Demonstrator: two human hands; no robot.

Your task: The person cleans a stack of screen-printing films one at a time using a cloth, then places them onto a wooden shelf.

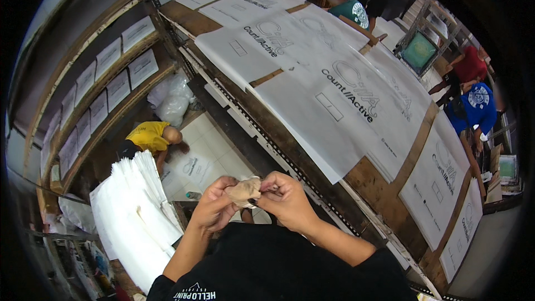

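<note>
- Both hands met near 7 o'clock from the middle of your view: your left hand [213, 205] pinched the near-left side of a crumpled brown piece [243, 190] between thumb and fingers.
- Your right hand [287, 196] pinched its 3 o'clock edge; you had the piece up between your hands, in front of your black shirt [301, 262].
- By the look of it, your handling was only partway through: the piece looked creased and folded, neither flattened nor set down. Its material you could not tell.
- From 11 round to 4 o'clock, printed white sheets [290, 111] lay spread on the long table [361, 181], their marks seemingly done.
- At 8 o'clock, a thick white stack [129, 206] sat beside your left forearm, apparently untouched by you; whether it needed work was unclear.
</note>
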